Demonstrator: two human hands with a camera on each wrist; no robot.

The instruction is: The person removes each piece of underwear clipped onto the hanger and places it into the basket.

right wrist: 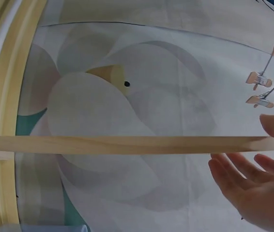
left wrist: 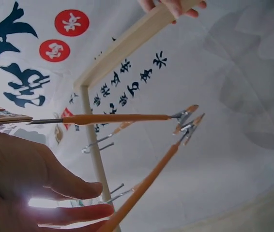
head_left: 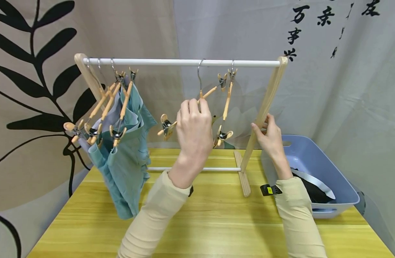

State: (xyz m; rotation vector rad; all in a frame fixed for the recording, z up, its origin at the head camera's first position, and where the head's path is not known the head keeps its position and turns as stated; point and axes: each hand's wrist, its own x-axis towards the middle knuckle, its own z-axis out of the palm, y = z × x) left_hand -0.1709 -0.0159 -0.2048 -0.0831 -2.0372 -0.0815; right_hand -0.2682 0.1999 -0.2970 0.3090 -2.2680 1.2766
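Note:
My left hand (head_left: pixel 194 129) is at the middle of a wooden clip hanger (head_left: pixel 211 91) hooked on the white rail (head_left: pixel 152 62) of a small clothes rack. In the left wrist view its fingertips are right at the wooden bar, with the thumb apart from it. A second bare clip hanger (head_left: pixel 227 102) hangs just to the right. My right hand (head_left: pixel 270 138) holds the rack's right wooden post (head_left: pixel 267 100), thumb on one side and fingers on the other. Teal clothes (head_left: pixel 126 161) and a lavender garment (head_left: pixel 112 116) hang from several clip hangers at the left end.
A blue plastic basin (head_left: pixel 339 179) stands on the wooden table (head_left: pixel 216 222) at the right, holding a black and white garment (head_left: pixel 314 186). The rack's foot (head_left: pixel 245 182) rests beside it. A printed curtain (head_left: pixel 236 28) hangs close behind the rack.

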